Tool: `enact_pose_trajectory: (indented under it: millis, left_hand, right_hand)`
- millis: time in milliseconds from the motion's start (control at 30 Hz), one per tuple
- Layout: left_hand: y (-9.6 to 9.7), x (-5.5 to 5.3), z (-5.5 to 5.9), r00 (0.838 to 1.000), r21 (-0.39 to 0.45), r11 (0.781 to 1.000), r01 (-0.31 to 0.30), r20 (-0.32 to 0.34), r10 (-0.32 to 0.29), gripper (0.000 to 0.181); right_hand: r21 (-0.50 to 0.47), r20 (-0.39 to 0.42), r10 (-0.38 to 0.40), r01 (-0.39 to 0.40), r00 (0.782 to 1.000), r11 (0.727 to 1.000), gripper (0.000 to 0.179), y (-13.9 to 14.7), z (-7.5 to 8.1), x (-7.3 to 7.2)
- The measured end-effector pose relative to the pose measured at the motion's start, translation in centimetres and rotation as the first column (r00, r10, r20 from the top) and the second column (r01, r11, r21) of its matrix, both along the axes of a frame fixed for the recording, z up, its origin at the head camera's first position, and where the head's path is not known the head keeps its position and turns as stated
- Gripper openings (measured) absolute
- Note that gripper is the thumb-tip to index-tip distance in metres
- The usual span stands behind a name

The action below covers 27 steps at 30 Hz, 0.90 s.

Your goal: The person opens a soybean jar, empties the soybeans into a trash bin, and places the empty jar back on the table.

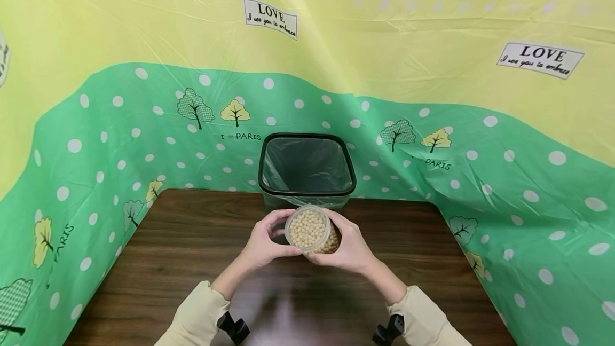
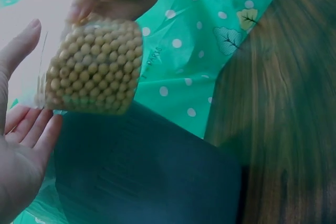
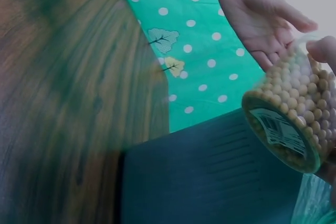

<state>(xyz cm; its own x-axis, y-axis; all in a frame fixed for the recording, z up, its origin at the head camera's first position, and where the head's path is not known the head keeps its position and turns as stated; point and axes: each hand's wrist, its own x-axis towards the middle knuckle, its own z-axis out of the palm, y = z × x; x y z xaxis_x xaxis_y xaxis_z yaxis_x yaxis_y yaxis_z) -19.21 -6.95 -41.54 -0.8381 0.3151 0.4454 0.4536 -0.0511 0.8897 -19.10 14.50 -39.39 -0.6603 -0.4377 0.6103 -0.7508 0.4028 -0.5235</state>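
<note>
A clear plastic jar (image 1: 307,228) full of round pale beans (image 2: 94,66) is held tilted above the table, its round top toward the head camera. My right hand (image 1: 349,244) grips the jar's body from the right, thumb and fingers on opposite sides. At the jar's top end is my left hand (image 1: 266,239). Its fingers (image 2: 37,129) lie nearly straight by the rim, and in the left wrist view its thumb stands apart from the jar. A barcode label (image 3: 281,132) shows on the jar's base in the right wrist view.
Just behind the hands stands a dark-rimmed bin (image 1: 307,194) lined with a clear plastic bag (image 1: 307,159). The brown wooden table (image 1: 192,260) extends around it. Green and yellow printed cloth (image 1: 144,148) hangs along the back and sides.
</note>
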Motion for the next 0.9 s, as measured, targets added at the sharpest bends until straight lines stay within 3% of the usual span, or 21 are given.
enact_pose_trajectory:
  millis: [233,367,500,667,800,900]
  left_hand:
    - [0.8,0.4,0.3,0.996,0.023,0.996,-0.09,-0.026,0.091,0.068]
    - [1.2,1.2,1.5,0.993,0.045,0.992,-0.119,-0.011,0.12,0.066]
    - [1.7,2.0,2.8,0.984,0.05,0.983,-0.178,0.02,0.177,0.064]
    - [2.1,2.2,2.9,0.972,0.039,0.971,-0.235,0.021,0.234,0.063]
    - [1.3,1.2,1.6,0.991,0.044,0.99,-0.132,0.032,0.131,0.062]
    - [0.1,0.1,0.8,0.998,0.065,0.997,0.029,0.044,-0.032,0.063]
  right_hand:
    - [-0.035,-0.074,-0.122,0.12,0.99,0.992,0.082,-0.3,-1.5,-0.3]
    - [-0.06,-0.114,-0.189,0.183,0.975,0.981,0.081,-0.6,-1.8,-0.1]
    - [-0.101,-0.147,-0.227,0.213,0.963,0.972,0.08,-1.0,-1.8,-0.1]
    - [-0.122,-0.171,-0.251,0.232,0.953,0.965,0.078,-1.2,-1.7,-0.1]
    - [-0.11,-0.089,-0.197,0.186,0.976,0.976,0.08,-0.6,-1.6,-0.2]
    - [-0.084,0.015,-0.075,0.076,0.997,0.994,0.083,0.3,-1.3,-0.2]
